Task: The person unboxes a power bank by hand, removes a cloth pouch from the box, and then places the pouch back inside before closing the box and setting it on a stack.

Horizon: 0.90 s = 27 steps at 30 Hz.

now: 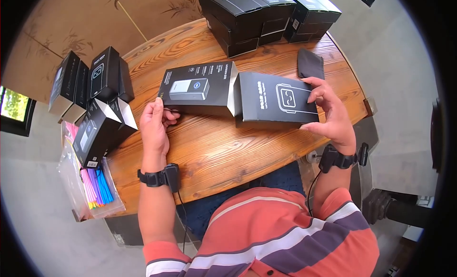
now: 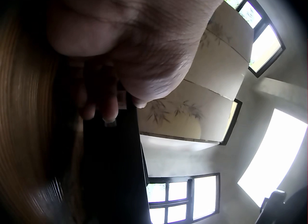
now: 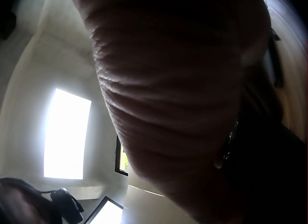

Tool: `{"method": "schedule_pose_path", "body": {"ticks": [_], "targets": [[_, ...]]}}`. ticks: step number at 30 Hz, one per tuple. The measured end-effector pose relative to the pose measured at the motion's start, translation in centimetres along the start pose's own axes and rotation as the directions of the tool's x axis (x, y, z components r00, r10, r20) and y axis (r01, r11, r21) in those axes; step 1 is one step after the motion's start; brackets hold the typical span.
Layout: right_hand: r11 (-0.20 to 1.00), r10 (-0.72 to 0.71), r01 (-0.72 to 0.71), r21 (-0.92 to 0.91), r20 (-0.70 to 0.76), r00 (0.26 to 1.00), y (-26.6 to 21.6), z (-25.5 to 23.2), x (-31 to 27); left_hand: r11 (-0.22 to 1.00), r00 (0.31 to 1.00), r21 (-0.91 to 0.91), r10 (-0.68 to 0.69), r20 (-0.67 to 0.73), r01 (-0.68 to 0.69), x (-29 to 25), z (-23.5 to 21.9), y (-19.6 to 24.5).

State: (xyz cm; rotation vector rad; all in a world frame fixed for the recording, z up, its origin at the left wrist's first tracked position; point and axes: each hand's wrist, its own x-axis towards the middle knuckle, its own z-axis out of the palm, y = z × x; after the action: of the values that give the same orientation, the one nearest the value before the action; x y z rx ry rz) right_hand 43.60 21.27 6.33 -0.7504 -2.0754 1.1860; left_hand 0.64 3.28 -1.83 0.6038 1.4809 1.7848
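Observation:
My left hand (image 1: 156,124) grips the left end of a black carton sleeve (image 1: 197,89) printed with a picture of a power bank-like device. The sleeve's right end is uncovered and shows a white inner edge. My right hand (image 1: 335,116) holds a dark grey box (image 1: 273,98) with a smiling robot face outline, thumb at the near edge and fingers over the right end. The box's left end meets the sleeve's right end. In the left wrist view my left fingers (image 2: 109,111) lie against the black sleeve (image 2: 113,171). The right wrist view is mostly my dark palm (image 3: 168,89).
Stacked black boxes (image 1: 247,24) stand at the table's back edge, near a dark pouch (image 1: 310,65). More black boxes (image 1: 104,74) and a tilted, opened carton (image 1: 95,134) are on the left. A plastic bag of colourful sticks (image 1: 97,186) lies at the left edge of the wooden table (image 1: 204,158).

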Motion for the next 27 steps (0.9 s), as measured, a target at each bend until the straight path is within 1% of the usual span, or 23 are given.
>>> {"method": "schedule_pose_path", "body": {"ticks": [2, 4, 6, 9, 11, 15, 17, 18, 20, 22, 24, 26, 27], "targets": [[0.999, 0.041, -0.040, -0.016, 0.047, 0.998, -0.2, 0.0, -0.1, 1.000, 1.000, 0.000, -0.004, 0.002, 0.004, 0.0, -0.1, 0.1], [0.998, 0.048, -0.046, -0.043, 0.047, 0.998, -0.3, 0.0, 0.0, 0.999, 0.997, -0.036, 0.014, 0.079, -0.011, 0.0, -0.2, -0.1], [0.996, 0.057, -0.053, -0.069, 0.047, 0.997, -0.5, 0.0, 0.0, 0.999, 0.996, -0.049, 0.012, 0.091, -0.008, 0.0, -0.2, -0.1], [0.993, 0.018, -0.012, -0.120, 0.052, 0.999, -0.9, 0.1, 0.3, 0.999, 0.994, -0.042, 0.010, 0.109, -0.005, -0.2, 0.1, 0.3], [0.960, -0.045, 0.057, -0.276, 0.050, 0.998, -1.1, 0.4, 0.4, 1.000, 0.993, -0.022, 0.006, 0.116, -0.003, -0.3, 0.0, 0.2], [0.969, -0.035, 0.038, -0.242, 0.015, 0.999, -1.5, 0.9, 0.3, 0.999, 0.993, -0.034, 0.008, 0.119, -0.004, -0.1, -0.2, 0.0], [0.988, -0.010, 0.008, -0.154, -0.010, 1.000, -1.5, 1.1, 0.3, 0.999, 0.992, -0.046, 0.017, 0.128, -0.011, -0.2, -0.2, 0.0], [0.988, -0.010, 0.009, -0.155, -0.010, 1.000, -1.6, 1.2, 0.3, 1.000, 0.990, -0.030, 0.010, 0.139, -0.006, -0.1, -0.3, -0.1], [0.959, -0.086, 0.078, -0.274, -0.017, 0.996, -1.6, 1.4, 0.5, 1.000, 0.989, -0.013, 0.003, 0.149, -0.001, -0.1, -0.5, -0.3], [0.954, -0.104, 0.091, -0.284, -0.032, 0.994, -1.5, 1.7, 0.7, 1.000, 0.983, 0.007, 0.012, 0.184, -0.013, -0.1, -0.4, -0.4], [0.950, -0.124, 0.106, -0.295, -0.045, 0.991, -1.4, 2.2, 0.8, 1.000, 0.983, -0.004, 0.017, 0.181, -0.017, -0.2, -0.3, -0.5], [0.932, -0.174, 0.146, -0.332, -0.055, 0.983, -1.2, 2.8, 0.9, 1.000, 0.983, -0.018, 0.026, 0.179, -0.023, -0.2, -0.3, -0.4], [0.931, -0.175, 0.146, -0.335, -0.056, 0.983, -1.1, 3.1, 0.9, 0.999, 0.979, -0.018, 0.031, 0.199, -0.027, -0.1, -0.4, -0.3]]}}
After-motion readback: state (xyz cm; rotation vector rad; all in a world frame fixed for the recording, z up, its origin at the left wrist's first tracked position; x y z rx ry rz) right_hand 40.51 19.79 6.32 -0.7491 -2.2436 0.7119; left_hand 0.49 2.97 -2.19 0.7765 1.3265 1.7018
